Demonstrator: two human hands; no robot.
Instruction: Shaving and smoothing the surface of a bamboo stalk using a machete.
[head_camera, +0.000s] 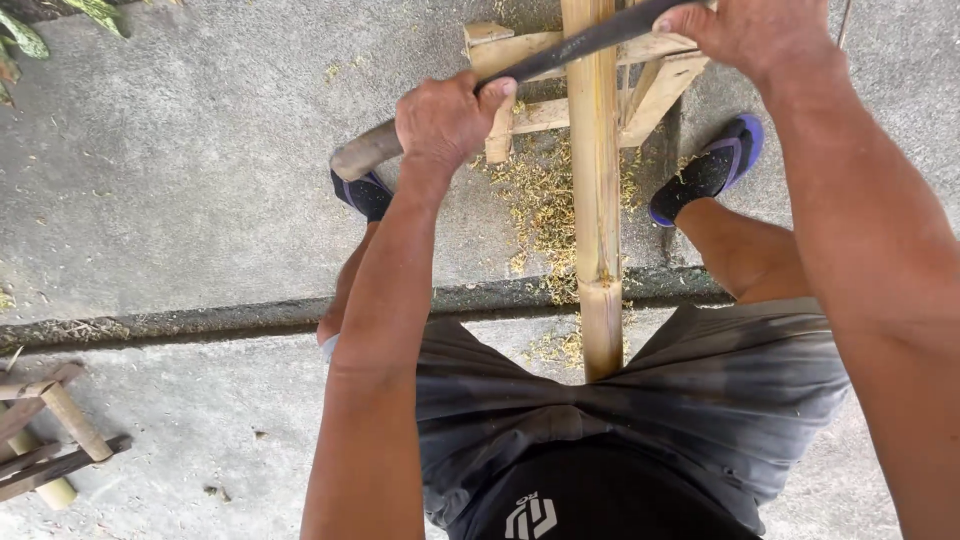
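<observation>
Outdoor home work yard, bare concrete floor (180, 180), bamboo shavings (540, 200), rough wooden trestle (650, 80), plant leaves (30, 30) at the edge

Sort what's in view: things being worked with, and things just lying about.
In use: bamboo pole; long blade, gripped by left hand and right hand; wooden stand; shavings.
Lying about: wooden frame; green leaves.

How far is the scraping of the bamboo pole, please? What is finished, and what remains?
Done: pale shavings lie on the concrete under the wooden stand, so some scraping has happened. In hand: the left hand grips the handle and the right hand the far end of a long dark blade laid across the bamboo pole. Left: how much of the pole is unscraped cannot be judged here.
</observation>
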